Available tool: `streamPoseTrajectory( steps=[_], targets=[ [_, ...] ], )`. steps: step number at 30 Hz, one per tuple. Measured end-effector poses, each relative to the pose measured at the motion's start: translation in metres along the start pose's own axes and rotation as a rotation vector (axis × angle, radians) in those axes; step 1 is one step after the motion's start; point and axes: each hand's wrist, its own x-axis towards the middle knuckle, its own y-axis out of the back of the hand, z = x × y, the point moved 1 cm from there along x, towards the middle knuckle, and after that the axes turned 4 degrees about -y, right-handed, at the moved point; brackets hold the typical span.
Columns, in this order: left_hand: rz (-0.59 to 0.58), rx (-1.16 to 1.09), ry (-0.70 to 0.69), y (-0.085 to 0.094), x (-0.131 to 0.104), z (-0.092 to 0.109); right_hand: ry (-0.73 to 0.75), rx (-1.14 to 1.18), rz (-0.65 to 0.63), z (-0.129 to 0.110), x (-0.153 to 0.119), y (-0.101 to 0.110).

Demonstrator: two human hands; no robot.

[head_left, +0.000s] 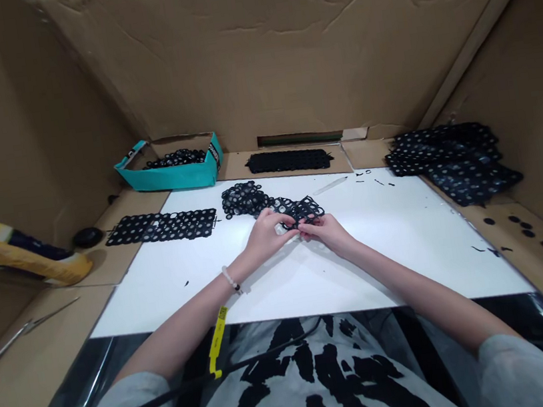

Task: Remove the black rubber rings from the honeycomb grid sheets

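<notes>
Both hands meet over the middle of the white board (274, 291). Between thumb and fingers, my left hand (268, 234) pinches the near edge of a black piece of joined rings (305, 208), perhaps rubber. From the other side my right hand (324, 230) grips the same piece, its fingertips almost touching the left ones. Just behind my left hand lies a pile of loose black rings (243, 199), reaching to the held piece. A black sheet with rows of round holes (168, 226) lies flat to the left.
A teal box (171, 176) of black rings stands at the back left, near a black strip (290, 160). Stacked perforated sheets (446, 152) lie right. A pale pen-like stick (330, 186) is behind the hands. Tweezers (26, 327) and a yellow bottle (15, 249) are left. Cardboard walls surround the board.
</notes>
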Motion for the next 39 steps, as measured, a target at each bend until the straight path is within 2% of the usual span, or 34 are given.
streamPoseTrajectory(
  steps=[5,14,21,27,31,35,39],
  targets=[
    [0.007,-0.088,0.164,-0.001,0.002,-0.002,-0.009,0.020,0.003,-0.001,0.000,-0.001],
    [-0.005,-0.173,0.282,-0.007,0.001,-0.005,0.002,0.053,-0.023,0.007,0.002,0.000],
    [0.008,-0.252,0.315,-0.008,0.002,-0.001,0.066,0.022,-0.054,0.011,0.004,-0.003],
    [0.052,-0.226,0.306,-0.014,-0.002,-0.002,0.088,-0.042,-0.048,0.016,0.006,-0.004],
    [0.093,-0.180,0.233,-0.012,-0.002,-0.004,0.088,-0.064,-0.078,0.016,0.005,-0.005],
    [0.034,-0.131,0.134,-0.003,0.001,-0.007,0.023,0.003,-0.089,0.012,0.002,-0.008],
    [-0.036,-0.142,0.119,0.004,0.003,-0.011,-0.039,0.099,-0.067,0.008,0.000,-0.009]
  ],
)
